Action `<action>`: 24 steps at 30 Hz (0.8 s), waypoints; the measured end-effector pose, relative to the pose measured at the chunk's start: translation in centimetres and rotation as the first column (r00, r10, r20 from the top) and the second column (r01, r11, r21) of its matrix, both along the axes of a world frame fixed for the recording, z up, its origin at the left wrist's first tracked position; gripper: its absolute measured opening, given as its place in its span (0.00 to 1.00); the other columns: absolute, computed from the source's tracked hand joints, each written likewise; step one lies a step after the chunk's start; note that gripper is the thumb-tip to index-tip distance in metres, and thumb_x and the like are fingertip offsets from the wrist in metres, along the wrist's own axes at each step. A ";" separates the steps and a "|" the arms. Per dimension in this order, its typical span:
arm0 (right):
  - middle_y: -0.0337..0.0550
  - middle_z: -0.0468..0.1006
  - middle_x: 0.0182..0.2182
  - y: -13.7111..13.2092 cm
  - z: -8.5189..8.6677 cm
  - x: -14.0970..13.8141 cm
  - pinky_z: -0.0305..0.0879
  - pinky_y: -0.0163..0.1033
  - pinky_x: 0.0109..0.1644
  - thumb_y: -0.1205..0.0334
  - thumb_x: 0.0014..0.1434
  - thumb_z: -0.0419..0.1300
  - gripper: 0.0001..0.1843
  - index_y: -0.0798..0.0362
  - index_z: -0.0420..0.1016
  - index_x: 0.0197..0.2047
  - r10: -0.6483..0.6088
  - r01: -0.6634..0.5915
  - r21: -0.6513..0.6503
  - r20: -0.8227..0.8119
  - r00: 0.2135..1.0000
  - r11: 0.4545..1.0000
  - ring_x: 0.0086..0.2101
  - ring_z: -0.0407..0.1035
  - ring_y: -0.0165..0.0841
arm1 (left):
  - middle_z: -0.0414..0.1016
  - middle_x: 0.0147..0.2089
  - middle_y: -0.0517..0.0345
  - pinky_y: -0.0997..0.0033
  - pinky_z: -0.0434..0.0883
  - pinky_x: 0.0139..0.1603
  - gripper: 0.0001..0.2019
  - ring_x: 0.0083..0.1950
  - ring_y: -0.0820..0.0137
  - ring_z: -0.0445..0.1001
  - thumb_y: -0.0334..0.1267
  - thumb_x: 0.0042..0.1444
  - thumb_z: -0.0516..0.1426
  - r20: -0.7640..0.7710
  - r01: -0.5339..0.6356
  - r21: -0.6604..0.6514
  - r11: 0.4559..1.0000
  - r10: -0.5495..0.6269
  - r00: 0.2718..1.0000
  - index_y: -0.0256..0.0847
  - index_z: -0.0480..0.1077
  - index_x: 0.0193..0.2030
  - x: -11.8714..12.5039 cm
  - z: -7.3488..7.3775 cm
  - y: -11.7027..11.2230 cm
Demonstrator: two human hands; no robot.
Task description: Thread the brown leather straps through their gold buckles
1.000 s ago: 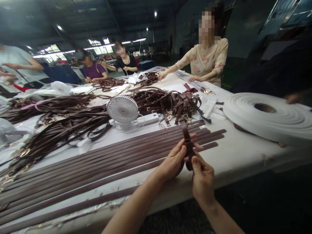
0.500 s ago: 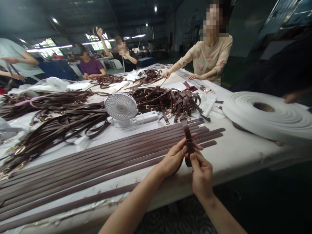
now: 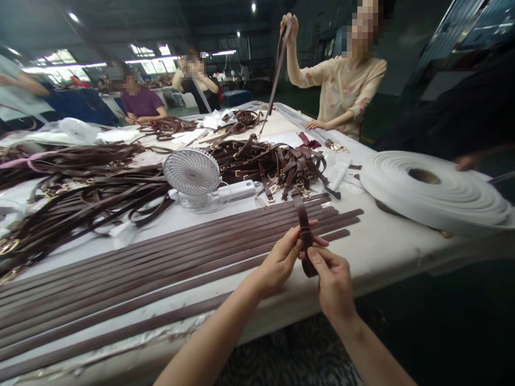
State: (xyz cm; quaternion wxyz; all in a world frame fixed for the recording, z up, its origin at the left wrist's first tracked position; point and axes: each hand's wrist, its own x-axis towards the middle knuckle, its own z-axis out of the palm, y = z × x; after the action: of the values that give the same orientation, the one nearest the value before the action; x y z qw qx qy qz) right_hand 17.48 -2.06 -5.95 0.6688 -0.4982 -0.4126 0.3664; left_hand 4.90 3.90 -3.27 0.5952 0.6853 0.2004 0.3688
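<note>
Between my hands, above the table's near edge, is a brown leather strap [image 3: 304, 220] bent into a loop, with a narrow band across it. My left hand [image 3: 284, 256] grips its left side, thumb in front and some fingers reaching behind. My right hand [image 3: 332, 271] pinches the lower part of the loop between thumb and fingers. Just beyond and to the left, several long flat brown straps [image 3: 173, 252] lie side by side. A heap of straps with gold buckles [image 3: 298, 166] sits behind the loop.
A white handheld fan [image 3: 192, 171] lies mid-table, next to bundles of brown straps [image 3: 88, 187]. At right is a large white roll [image 3: 438, 187]. Across the table a person in a floral top [image 3: 341, 91] holds up a strap [image 3: 279, 64]. Other people sit and stand farther back.
My hands keep hold of the strap; my right fingers have shifted slightly on it. The person across has raised a strap high off the table. The view has shifted a little.
</note>
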 end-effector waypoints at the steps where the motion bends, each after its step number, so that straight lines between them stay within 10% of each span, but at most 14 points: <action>1: 0.48 0.83 0.36 0.1 -0.3 -0.2 0.72 0.45 0.49 0.50 0.63 0.65 0.15 0.52 0.85 0.33 -0.030 0.030 0.005 -0.005 1.000 1.000 0.47 0.75 0.45 | 0.75 0.59 0.43 0.59 0.68 0.63 0.25 0.59 0.59 0.73 0.46 0.72 0.46 -0.037 -0.018 0.047 0.999 0.019 0.999 0.45 0.58 0.72 0.0 -0.1 0.1; 9: 0.49 0.83 0.40 0.9 -1.7 -0.9 0.74 0.42 0.41 0.48 0.64 0.63 0.17 0.54 0.84 0.40 -0.176 0.175 0.032 0.032 0.984 0.984 0.40 0.76 0.42 | 0.75 0.56 0.44 0.59 0.68 0.60 0.23 0.54 0.60 0.71 0.43 0.71 0.45 -0.208 -0.030 0.287 0.957 0.093 0.974 0.46 0.64 0.70 -0.2 -0.3 0.9; 13: 0.45 0.81 0.30 0.3 -1.1 1.4 0.71 0.42 0.39 0.49 0.65 0.62 0.18 0.53 0.82 0.30 -0.108 0.079 0.108 0.296 0.949 0.991 0.36 0.75 0.41 | 0.75 0.57 0.45 0.59 0.68 0.61 0.22 0.55 0.59 0.73 0.44 0.71 0.47 -0.195 -0.031 0.259 0.965 0.083 0.977 0.45 0.67 0.67 -0.4 0.1 0.9; 18: 0.37 0.73 0.27 -0.7 0.5 4.1 0.65 0.39 0.35 0.55 0.62 0.68 0.08 0.51 0.78 0.36 -0.330 0.245 0.232 0.481 0.813 0.941 0.28 0.66 0.32 | 0.80 0.46 0.47 0.62 0.70 0.54 0.22 0.47 0.61 0.77 0.44 0.72 0.44 -0.247 0.069 0.300 0.951 0.007 0.969 0.41 0.68 0.65 -0.4 0.3 0.9; 24: 0.40 0.77 0.36 0.0 1.8 5.3 0.68 0.40 0.41 0.61 0.64 0.66 0.07 0.50 0.76 0.46 -0.161 -0.054 0.298 0.649 0.743 0.953 0.34 0.70 0.33 | 0.78 0.40 0.47 0.65 0.67 0.46 0.19 0.40 0.62 0.73 0.40 0.70 0.44 -0.336 0.066 0.516 0.854 0.131 0.933 0.37 0.74 0.50 -0.2 0.0 0.9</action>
State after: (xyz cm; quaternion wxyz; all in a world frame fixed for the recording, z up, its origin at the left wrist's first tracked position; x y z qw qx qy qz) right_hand 22.78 -2.04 -4.14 0.5546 -0.5011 -0.6597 0.0781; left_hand 4.68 4.84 -3.28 0.3351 0.8722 0.2105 0.2877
